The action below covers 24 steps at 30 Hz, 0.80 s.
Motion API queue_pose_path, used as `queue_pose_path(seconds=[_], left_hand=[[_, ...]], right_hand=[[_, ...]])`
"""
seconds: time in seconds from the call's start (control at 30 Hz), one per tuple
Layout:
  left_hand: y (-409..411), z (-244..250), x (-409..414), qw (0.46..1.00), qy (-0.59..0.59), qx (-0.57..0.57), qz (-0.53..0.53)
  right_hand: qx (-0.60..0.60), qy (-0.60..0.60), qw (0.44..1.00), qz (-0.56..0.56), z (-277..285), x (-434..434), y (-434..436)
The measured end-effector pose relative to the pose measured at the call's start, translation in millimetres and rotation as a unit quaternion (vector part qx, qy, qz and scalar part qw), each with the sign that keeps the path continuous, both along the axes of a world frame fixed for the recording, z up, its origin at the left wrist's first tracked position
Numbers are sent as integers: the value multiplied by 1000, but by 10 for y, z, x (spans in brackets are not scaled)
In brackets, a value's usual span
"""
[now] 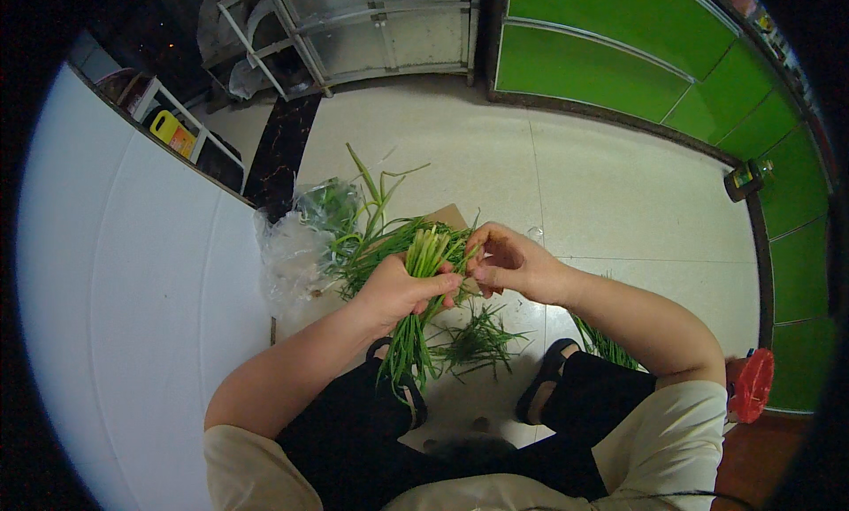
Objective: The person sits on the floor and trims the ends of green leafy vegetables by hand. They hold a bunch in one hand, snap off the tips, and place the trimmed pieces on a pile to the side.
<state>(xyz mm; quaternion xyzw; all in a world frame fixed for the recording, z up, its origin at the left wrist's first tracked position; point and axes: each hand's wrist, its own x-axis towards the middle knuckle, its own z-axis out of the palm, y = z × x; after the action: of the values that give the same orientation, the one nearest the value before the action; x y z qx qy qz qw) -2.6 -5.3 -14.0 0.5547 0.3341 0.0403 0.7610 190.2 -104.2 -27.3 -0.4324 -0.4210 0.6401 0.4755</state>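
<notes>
My left hand grips a bunch of garlic chives, its pale cut ends pointing up and away and its green leaves hanging down between my feet. Right beside it, my right hand pinches a thin green strand at the side of the bunch; the fingertips partly hide the strand. Behind my left hand, a heap of chives lies on a brown cardboard piece. A smaller loose pile of green trimmings is on the tiled floor below my hands.
Clear plastic bags, one with greens inside, lie at the left by a white panel. More chives show beyond my right forearm. A dark bottle stands by green cabinets. A red plastic bag is at the right.
</notes>
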Motion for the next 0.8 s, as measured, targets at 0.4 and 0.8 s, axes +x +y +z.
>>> queue_pose_path(seconds=[0.4,0.8], left_hand=[[24,60,-3,1000,4,-12,9],[5,93,31,1000,5,-20,-6]], right_hand=[[10,-105,989,-99,-10,126,45],[10,-88,993,-73,9,6,15]])
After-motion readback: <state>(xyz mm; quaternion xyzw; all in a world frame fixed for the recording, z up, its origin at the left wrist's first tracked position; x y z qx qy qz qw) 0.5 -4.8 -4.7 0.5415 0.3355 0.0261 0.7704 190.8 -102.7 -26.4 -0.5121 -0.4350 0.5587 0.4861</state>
